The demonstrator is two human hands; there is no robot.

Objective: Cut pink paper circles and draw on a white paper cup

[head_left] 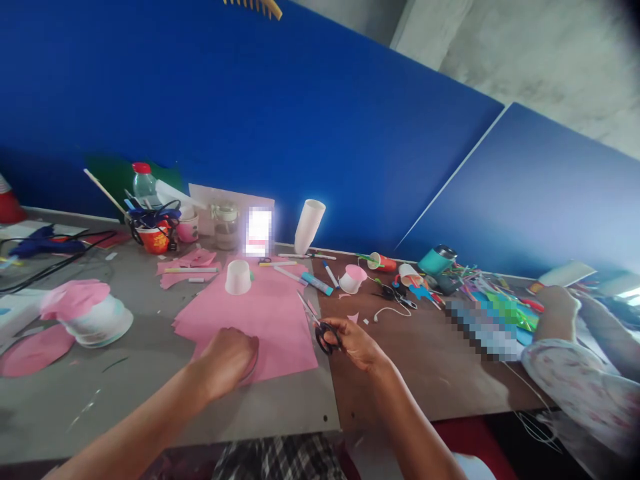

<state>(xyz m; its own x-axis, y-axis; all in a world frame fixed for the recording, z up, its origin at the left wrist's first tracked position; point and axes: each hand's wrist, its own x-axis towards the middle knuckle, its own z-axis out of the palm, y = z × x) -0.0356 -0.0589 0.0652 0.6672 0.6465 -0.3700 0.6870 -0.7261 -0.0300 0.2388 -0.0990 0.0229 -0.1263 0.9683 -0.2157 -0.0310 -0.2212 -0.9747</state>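
Note:
My right hand [357,341] holds a pair of scissors [327,337] by their black handles, over the right edge of the pink paper. Their blades point up and to the left, away from me. My left hand [230,360] rests on the stacked pink paper sheets [285,333] with its fingers curled in. A thin curved edge shows beside its fingertips; whatever the fingers pinch is hidden. Upside down on the far part of the paper stands a white paper cup [238,277]. A glue-stick-like blue tube [317,283] and a marker [331,274] lie beyond the scissors.
At left sits a white tub with pink paper on it [95,313]. A stack of cups [309,227], a glass jar [225,227] and a glowing, blurred screen [259,230] stand along the blue partition [225,113]. Another person's arm [557,317] reaches in at right, near craft clutter.

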